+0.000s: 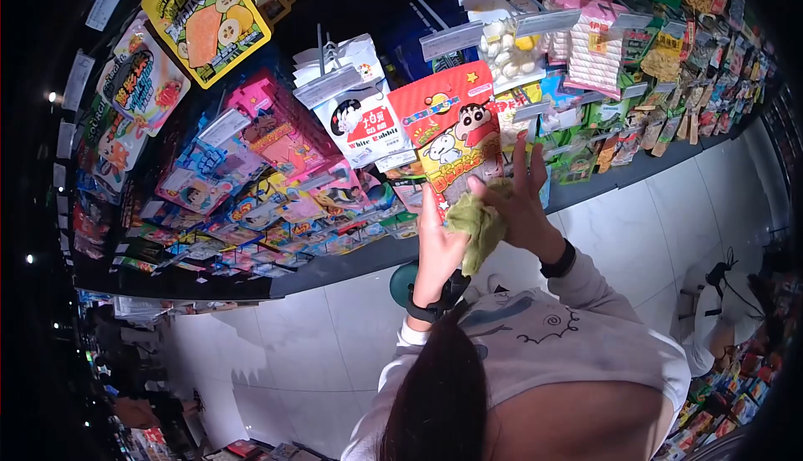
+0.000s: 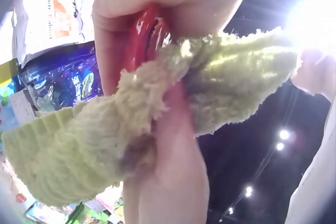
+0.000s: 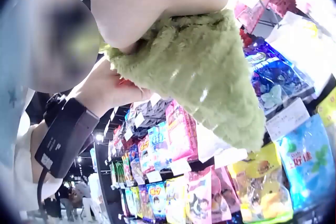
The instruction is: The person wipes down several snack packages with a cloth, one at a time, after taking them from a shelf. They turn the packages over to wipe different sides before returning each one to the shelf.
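Observation:
A red snack bag (image 1: 456,118) with cartoon figures stands upright in front of the rack. At its lower left edge my left hand (image 1: 439,252) grips the bag. My right hand (image 1: 531,210) holds a fuzzy green cloth (image 1: 478,231) against the bag's lower part, with some fingers extended upward along the bag's right side. In the left wrist view, the bag's red edge (image 2: 140,43) is pinched beside the bunched cloth (image 2: 231,85). The right wrist view has the cloth (image 3: 199,71) hanging from my right hand (image 3: 157,3), hiding its fingertips.
Hanging candy packs fill the rack, including a white bag (image 1: 360,126) left of the red one and a yellow pack (image 1: 207,22) at upper left. Price tags (image 1: 452,41) jut from the hooks. A person (image 1: 723,315) is at the right, on the tiled floor (image 1: 309,344).

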Tool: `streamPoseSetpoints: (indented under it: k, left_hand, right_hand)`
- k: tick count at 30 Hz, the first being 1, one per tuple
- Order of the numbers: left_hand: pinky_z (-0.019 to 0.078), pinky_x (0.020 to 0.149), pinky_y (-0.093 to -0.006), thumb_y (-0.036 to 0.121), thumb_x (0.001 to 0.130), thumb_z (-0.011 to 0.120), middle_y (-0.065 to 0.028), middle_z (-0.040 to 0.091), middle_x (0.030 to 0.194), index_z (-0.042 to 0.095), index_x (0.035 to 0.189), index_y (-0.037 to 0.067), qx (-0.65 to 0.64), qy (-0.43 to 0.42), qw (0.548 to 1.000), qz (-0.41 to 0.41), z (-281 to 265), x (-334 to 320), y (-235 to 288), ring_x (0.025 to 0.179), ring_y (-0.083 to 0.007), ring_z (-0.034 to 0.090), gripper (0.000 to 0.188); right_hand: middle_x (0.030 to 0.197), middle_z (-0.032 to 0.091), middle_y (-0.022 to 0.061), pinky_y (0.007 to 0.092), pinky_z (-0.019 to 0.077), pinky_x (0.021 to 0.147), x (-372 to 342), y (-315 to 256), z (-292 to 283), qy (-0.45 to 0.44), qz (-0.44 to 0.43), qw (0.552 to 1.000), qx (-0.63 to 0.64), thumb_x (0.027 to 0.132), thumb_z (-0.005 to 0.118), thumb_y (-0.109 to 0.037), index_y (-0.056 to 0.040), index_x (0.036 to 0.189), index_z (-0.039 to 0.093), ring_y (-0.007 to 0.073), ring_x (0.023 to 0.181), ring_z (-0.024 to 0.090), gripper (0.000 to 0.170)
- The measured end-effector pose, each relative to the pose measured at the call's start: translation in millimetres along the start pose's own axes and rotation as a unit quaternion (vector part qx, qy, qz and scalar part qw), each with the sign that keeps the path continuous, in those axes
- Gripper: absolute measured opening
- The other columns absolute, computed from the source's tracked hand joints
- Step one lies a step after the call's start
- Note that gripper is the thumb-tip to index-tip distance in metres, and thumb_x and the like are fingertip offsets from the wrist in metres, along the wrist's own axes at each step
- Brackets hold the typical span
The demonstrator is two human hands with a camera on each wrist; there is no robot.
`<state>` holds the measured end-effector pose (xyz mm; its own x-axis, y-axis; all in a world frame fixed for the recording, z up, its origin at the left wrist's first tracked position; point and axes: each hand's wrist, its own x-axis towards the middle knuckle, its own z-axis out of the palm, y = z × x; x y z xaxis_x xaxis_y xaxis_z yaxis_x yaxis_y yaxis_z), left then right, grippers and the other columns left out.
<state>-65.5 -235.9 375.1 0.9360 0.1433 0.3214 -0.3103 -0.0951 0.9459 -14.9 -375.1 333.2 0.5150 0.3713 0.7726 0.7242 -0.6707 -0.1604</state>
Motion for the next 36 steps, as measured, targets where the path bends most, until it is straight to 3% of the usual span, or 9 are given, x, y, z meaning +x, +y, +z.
streamPoseSetpoints:
  k: [12,14,18,21,26,30,32,34,36]
  left_hand:
    - [0.0457,0.084,-0.0300,0.003,0.074,0.068,-0.0122,0.059,0.111,0.037,0.127,-0.002,-0.055,-0.005,0.998,0.032,-19.7,-10.2,-0.1,0.098,-0.0172,0.058,0.062]
    - [0.0453,0.086,-0.0298,0.002,0.075,0.068,-0.0116,0.058,0.112,0.038,0.126,-0.002,-0.065,0.030,0.996,0.045,-21.0,-9.1,1.9,0.099,-0.0173,0.058,0.059]
    - [0.0453,0.087,-0.0308,0.000,0.078,0.066,-0.0115,0.058,0.113,0.040,0.123,-0.002,-0.061,0.014,0.998,0.003,-22.8,-8.9,3.1,0.101,-0.0176,0.058,0.052]
    - [0.0451,0.086,-0.0304,-0.003,0.077,0.065,-0.0089,0.058,0.110,0.039,0.123,0.000,-0.171,-0.042,0.984,-0.028,-29.2,-14.5,-11.7,0.101,-0.0171,0.057,0.053]
    - [0.0395,0.092,-0.0282,-0.005,0.076,0.055,-0.0061,0.046,0.124,0.031,0.133,0.001,-0.272,-0.216,0.932,-0.105,-13.3,-14.4,-34.6,0.109,-0.0142,0.048,0.062]
    - [0.0341,0.100,-0.0331,0.018,0.089,0.054,-0.0084,0.043,0.131,0.027,0.138,0.002,-0.288,-0.232,0.920,-0.131,-14.0,-4.6,-54.9,0.118,-0.0192,0.044,0.058]
    - [0.0353,0.100,-0.0345,0.024,0.088,0.054,-0.0098,0.043,0.132,0.025,0.138,0.001,-0.346,-0.216,0.898,-0.164,-13.5,-8.9,-56.5,0.118,-0.0208,0.045,0.062]
    - [0.0364,0.099,-0.0360,0.030,0.088,0.055,-0.0112,0.042,0.132,0.022,0.139,0.001,-0.440,-0.167,0.862,-0.188,-12.0,-9.5,-48.4,0.118,-0.0225,0.046,0.067]
    - [0.0376,0.099,-0.0375,0.035,0.088,0.055,-0.0125,0.042,0.133,0.020,0.140,0.001,-0.541,-0.105,0.809,-0.206,-12.0,-7.3,-38.0,0.117,-0.0241,0.047,0.072]
  right_hand:
    - [0.146,0.008,0.0289,0.0611,0.0100,0.105,17.9,-23.5,-18.1,-0.073,-0.032,0.988,0.135,0.072,0.071,-0.036,-0.0349,0.125,0.052,0.0528,0.133,0.005,0.057]
    - [0.147,0.009,0.0267,0.0567,0.0163,0.106,1.0,-21.2,1.6,-0.086,0.159,0.919,0.350,0.072,0.073,-0.031,-0.0319,0.128,0.049,0.0497,0.134,0.009,0.061]
    - [0.147,0.016,0.0219,0.0457,0.0256,0.106,21.3,-9.0,-1.2,0.087,0.126,0.894,0.422,0.076,0.069,-0.024,-0.0180,0.134,0.044,0.0397,0.135,0.021,0.063]
    - [0.141,0.031,0.0162,0.0361,0.0320,0.103,13.9,0.8,5.5,0.032,0.281,0.625,0.727,0.088,0.056,-0.024,-0.0053,0.134,0.041,0.0274,0.127,0.037,0.052]
    - [0.130,0.041,0.0120,0.0337,0.0344,0.100,-0.3,-4.3,29.7,-0.039,0.333,0.454,0.825,0.090,0.055,-0.025,-0.0042,0.132,0.040,0.0217,0.118,0.042,0.049]
    - [0.121,0.048,0.0085,0.0318,0.0364,0.097,0.7,9.3,52.7,-0.066,0.316,0.467,0.823,0.091,0.054,-0.025,-0.0033,0.130,0.039,0.0171,0.111,0.046,0.048]
    - [0.117,0.052,0.0068,0.0309,0.0374,0.096,7.2,12.3,42.4,-0.076,0.301,0.557,0.770,0.092,0.054,-0.025,-0.0028,0.130,0.039,0.0148,0.107,0.049,0.047]
    - [0.114,0.054,0.0063,0.0271,0.0421,0.089,47.2,-21.9,-26.3,-0.068,0.310,0.778,0.543,0.088,0.060,-0.021,-0.0035,0.119,0.050,0.0115,0.106,0.049,0.037]
    - [0.107,0.057,0.0028,0.0261,0.0441,0.082,56.3,-16.9,-19.2,0.004,0.352,0.748,0.562,0.083,0.068,-0.018,-0.0027,0.114,0.054,0.0090,0.098,0.053,0.037]
